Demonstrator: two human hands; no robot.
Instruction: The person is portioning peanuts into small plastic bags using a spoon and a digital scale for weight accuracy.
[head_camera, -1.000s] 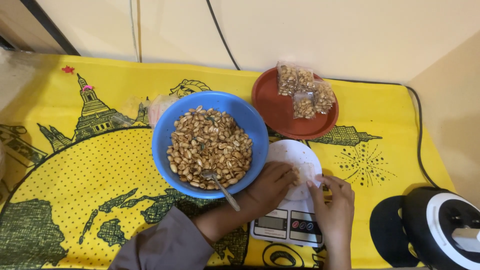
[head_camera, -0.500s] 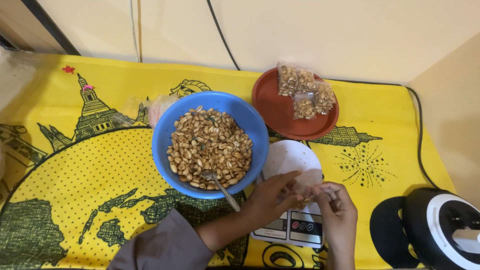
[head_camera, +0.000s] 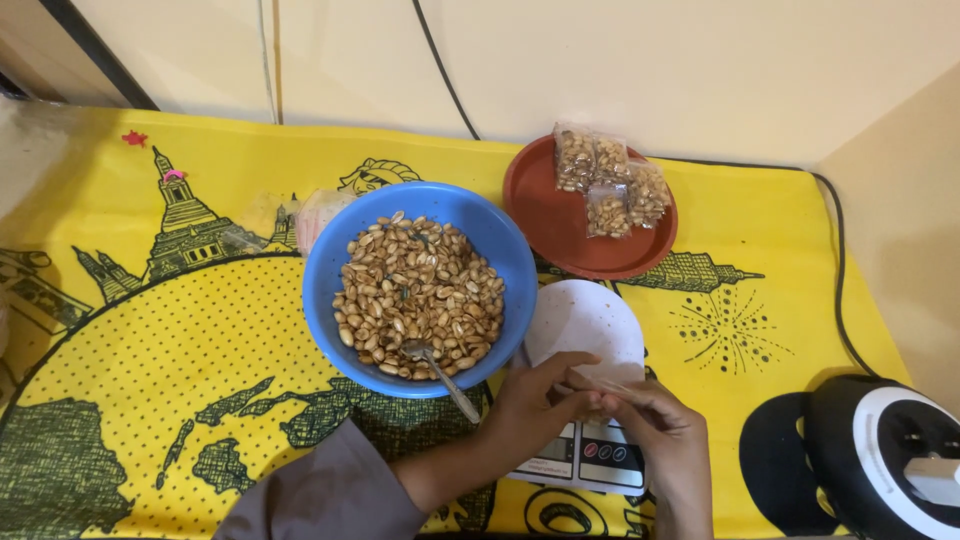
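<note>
My left hand (head_camera: 537, 405) and my right hand (head_camera: 662, 437) meet over the front of a small white kitchen scale (head_camera: 585, 452). Between their fingertips they pinch a small clear bag of peanuts (head_camera: 600, 385), mostly hidden by the fingers. The scale's round white platform (head_camera: 585, 325) lies bare just beyond the hands. A blue bowl (head_camera: 330, 255) full of roasted peanuts (head_camera: 420, 290) sits to the left, with a metal spoon (head_camera: 440, 372) resting in it, handle toward my left wrist.
A red plate (head_camera: 550, 225) at the back holds several filled peanut bags (head_camera: 610, 185). A black-and-white round appliance (head_camera: 885, 455) stands at the right front. A black cable (head_camera: 838, 270) runs along the right edge. More clear bags (head_camera: 315, 212) lie behind the bowl on the yellow printed cloth (head_camera: 150, 340).
The small bag left the scale's platform. Both hands drew back toward me with it and closed together over the scale's front.
</note>
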